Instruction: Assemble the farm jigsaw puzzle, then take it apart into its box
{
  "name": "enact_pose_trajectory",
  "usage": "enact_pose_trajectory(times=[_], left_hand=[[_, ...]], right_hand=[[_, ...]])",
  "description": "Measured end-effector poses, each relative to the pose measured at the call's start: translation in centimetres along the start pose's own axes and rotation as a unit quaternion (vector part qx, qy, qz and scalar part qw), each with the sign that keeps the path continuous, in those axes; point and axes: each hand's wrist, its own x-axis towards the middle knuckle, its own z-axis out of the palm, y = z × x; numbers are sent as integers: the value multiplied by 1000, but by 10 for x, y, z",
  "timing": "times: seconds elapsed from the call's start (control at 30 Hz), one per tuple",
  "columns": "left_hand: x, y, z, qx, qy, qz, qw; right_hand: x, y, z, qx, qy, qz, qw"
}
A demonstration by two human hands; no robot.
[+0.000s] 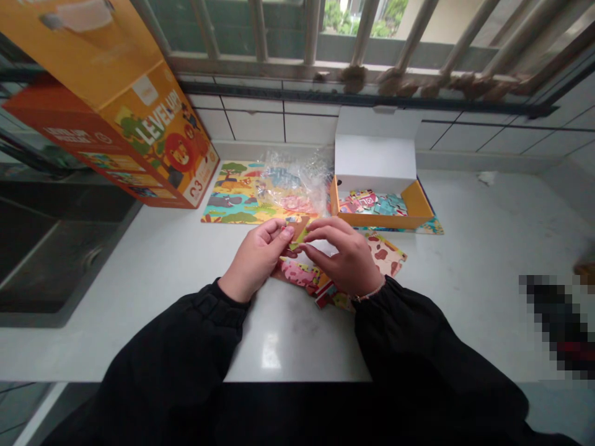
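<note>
- The left hand (255, 260) and the right hand (343, 260) are holding a small puzzle piece (297, 233) above the table (465, 260).
- The fingers (281, 230) are pinching the piece from both sides.
- More puzzle pieces (297, 274) are lying under the hands.
- An open box (381, 220) full of pieces is sitting at 1 o'clock.
- A plastic bag (292, 186) is lying on a puzzle picture (227, 199) at 11 o'clock.
- A big orange box (158, 133) is standing at 10 o'clock.
- A sink (60, 248) is sitting at 9 o'clock.

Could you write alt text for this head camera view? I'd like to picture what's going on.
The left hand and right hand hold a small jigsaw piece above a white counter. Beyond lie a clear plastic bag, a colourful animal puzzle, an open orange box of pieces, and a large "Level Up" box.
</note>
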Motion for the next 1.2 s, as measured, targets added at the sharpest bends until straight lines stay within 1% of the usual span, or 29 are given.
enact_pose_trajectory(times=[0.07, 0.1, 0.17, 0.23, 0.27, 0.3, 0.4, 0.47, 0.53, 0.6, 0.63, 0.7, 0.73, 0.77, 0.8, 0.83, 0.87, 0.9, 0.93, 0.97, 1.0, 1.07, 1.13, 1.2], left_hand=[[-3, 0, -1, 30, 0, -2, 1000], [-4, 0, -1, 42, -9, -2, 999], [-5, 0, -1, 65, -35, 8, 997], [-5, 1, -1, 100, -51, 47, 993], [-5, 1, -1, 129, -51, 77, 987], [-4, 2, -1, 166, -48, 109, 979], [-3, 5, -4, 301, -53, 182, 935], [-3, 6, -7, 368, -86, 204, 903], [-3, 4, -9, 418, -139, 215, 871], [-3, 2, -12, 461, -191, 215, 839], [-3, 0, -13, 478, -211, 214, 825], [-3, -3, -14, 496, -236, 215, 808], [-3, -4, -15, 500, -241, 216, 803], [-2, -5, -15, 502, -242, 218, 801], [-2, -5, -16, 504, -241, 219, 800], [-1, -6, -17, 506, -239, 219, 799], [-1, -6, -17, 507, -237, 218, 799], [0, -7, -18, 507, -236, 218, 800], [1, -7, -19, 506, -234, 219, 800], [1, -8, -19, 505, -232, 220, 802], [2, -9, -20, 504, -228, 220, 804], [3, -11, -22, 502, -214, 222, 808], [4, -12, -23, 500, -194, 219, 815], [4, -13, -24, 493, -173, 207, 827]], right_hand=[[-1, 1, -1, -2, 48, 57, 997], [-1, 3, -1, 9, 56, 92, 994], [-2, 6, -1, 59, 37, 142, 987], [-3, 8, -1, 121, 20, 155, 980], [-2, 9, -2, 142, 30, 151, 978], [-1, 10, -4, 151, 55, 146, 976], [4, 15, -18, 123, 170, 148, 967], [8, 23, -31, 95, 232, 171, 953], [10, 33, -43, 89, 248, 190, 946], [11, 40, -51, 91, 243, 198, 945], [10, 41, -53, 89, 240, 200, 946], [9, 40, -53, 73, 230, 204, 949], [8, 37, -52, 59, 212, 202, 954], [7, 34, -51, 43, 174, 196, 964], [6, 31, -50, 26, 114, 186, 976], [5, 28, -48, 10, 39, 170, 985], [4, 26, -46, -6, -43, 151, 988], [3, 24, -45, -21, -119, 131, 984], [3, 23, -43, -36, -184, 112, 976], [2, 21, -42, -48, -234, 96, 966], [2, 20, -40, -59, -271, 83, 957], [0, 16, -38, -74, -322, 68, 942], [-3, 12, -35, -88, -342, 63, 933], [-6, 9, -32, -115, -340, 60, 932]])
